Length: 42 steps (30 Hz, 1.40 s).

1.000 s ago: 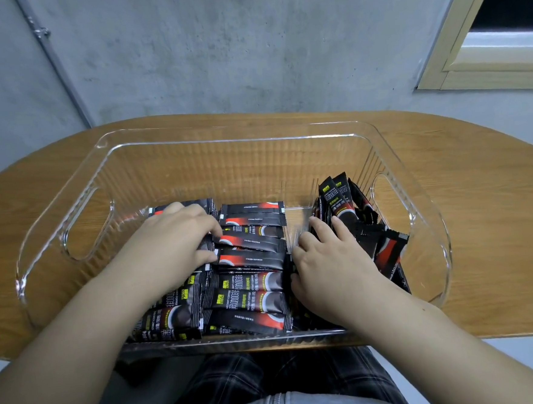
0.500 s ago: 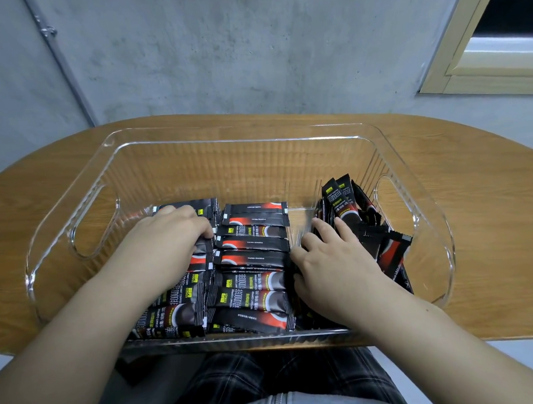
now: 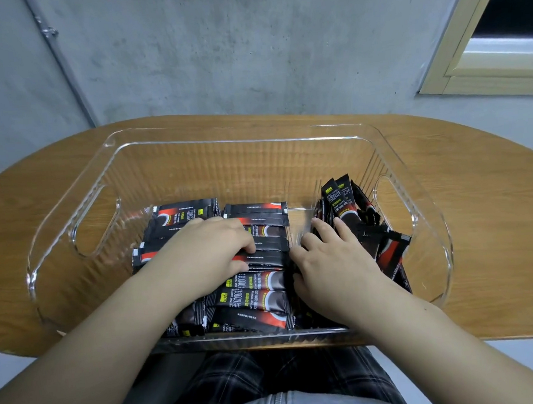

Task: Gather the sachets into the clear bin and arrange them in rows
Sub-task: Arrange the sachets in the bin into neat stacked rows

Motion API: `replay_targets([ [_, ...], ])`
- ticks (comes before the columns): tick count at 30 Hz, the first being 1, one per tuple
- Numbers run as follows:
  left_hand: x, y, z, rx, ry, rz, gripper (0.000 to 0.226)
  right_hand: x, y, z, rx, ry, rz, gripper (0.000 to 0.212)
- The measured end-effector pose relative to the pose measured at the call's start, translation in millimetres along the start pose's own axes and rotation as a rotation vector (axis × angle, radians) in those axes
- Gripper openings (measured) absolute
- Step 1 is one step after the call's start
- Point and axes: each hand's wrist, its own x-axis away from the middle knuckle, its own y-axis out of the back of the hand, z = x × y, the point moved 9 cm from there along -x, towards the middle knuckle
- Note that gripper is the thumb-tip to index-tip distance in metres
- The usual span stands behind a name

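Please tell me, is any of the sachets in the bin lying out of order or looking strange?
Yes. The sachets at the right end of the clear bin stand on end and lean in a loose jumble, while the middle row lies flat and stacked. The right hand rests against this untidy group. Nothing looks torn or spilled.
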Motion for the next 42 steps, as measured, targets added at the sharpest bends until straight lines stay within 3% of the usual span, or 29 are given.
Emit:
replay_targets([
  [6, -11.8, 6.7, -6.8, 0.005, -0.039, 0.029, 0.028, -0.5, -2.8, 0.1, 0.025, -0.026, 0.071, 0.041],
  [11, -49.4, 46.3, -33.2, 0.076, -0.191, -0.17, 0.032, -0.9, -4.5, 1.0, 0.047, -0.022, 0.116, 0.042],
  [15, -83.8, 60.2, -72.2, -0.016, -0.384, -0.262, 0.041, -0.5, -9.6, -2.4, 0.023, -0.057, 0.156, 0.05],
  [23, -117.6, 45.9, -106.6, -0.23, -0.541, -0.149, 0.039, -0.7, -17.8, -2.6, 0.009, -0.043, 0.338, 0.059],
  [26, -122.6, 46.9, -108.7, -0.218, -0.548, -0.104, 0.03, 1.9, -18.7, 0.7, 0.122, 0.004, 0.454, 0.061],
  [31, -120.5, 49.6, -117.0, -0.221, -0.604, -0.122, 0.017, 4.5, -16.8, 5.3, 0.082, 0.062, 0.499, 0.061],
  [35, -110.9, 64.1, -102.7, -0.311, -0.517, -0.254, 0.013, 1.9, -10.2, 2.5, 0.048, 0.026, 0.471, 0.059],
  [38, -101.9, 83.2, -89.0, -0.174, -0.45, -0.353, 0.007, 2.5, -10.5, 5.0, 0.069, 0.033, 0.497, 0.057],
  [42, -83.8, 100.7, -52.5, 0.026, -0.215, -0.361, 0.016, -1.1, -8.1, 1.7, 0.078, -0.01, 0.509, 0.059],
])
